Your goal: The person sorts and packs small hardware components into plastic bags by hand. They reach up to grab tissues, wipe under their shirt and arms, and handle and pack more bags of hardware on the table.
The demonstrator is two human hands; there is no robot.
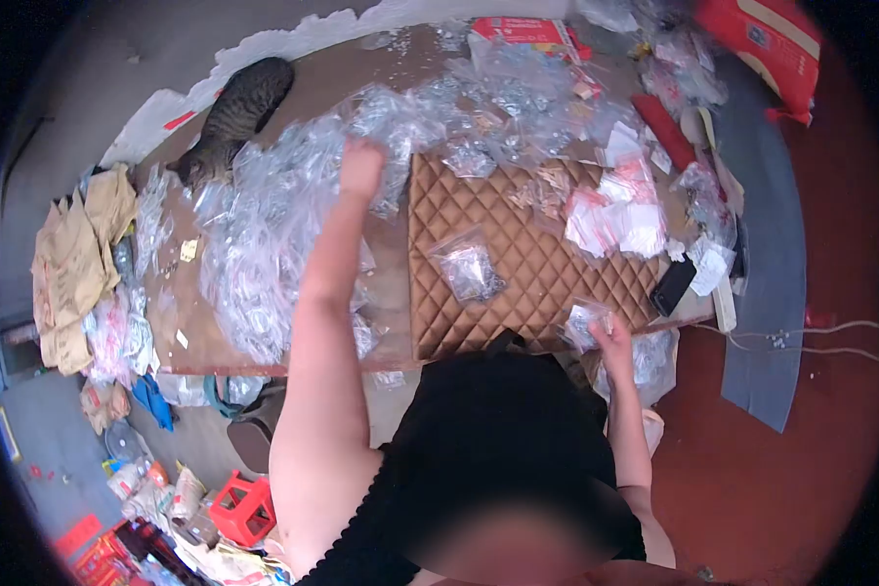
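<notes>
From where I'm standing, the fingers of the left hand (pixel 363 168) are blurring into the glossy pile of clear plastic bags (pixel 264 283), so I cannot tell whether they are gripping anything. The right hand (pixel 612 337) is pinching a small clear bag (pixel 583 322) between thumb and fingers, just over the near edge of the quilted mat (pixel 537 283); glare is hiding what the bag is holding. Another filled bag (pixel 471 269) is lying on the mat's left half, its small metallic-looking contents showing through but too fine to name. The left forearm is covering part of the pile, and a blur is masking the bottom centre of my view.

A tabby cat (pixel 249 103) is stretching along the far left side of the table (pixel 386 293), its head dipping beside the plastic. Pink and white papers (pixel 620 215) are crowding the mat's far right, and a black phone-like object (pixel 672 286) is lying near its right edge. Brown sacks (pixel 73 269) are slumping at the table's left end, while a red stool (pixel 244 508) is standing on the floor below.

Quilted surface is showing between the filled bag and the papers, and the person's black top is bordering the table's near edge.
</notes>
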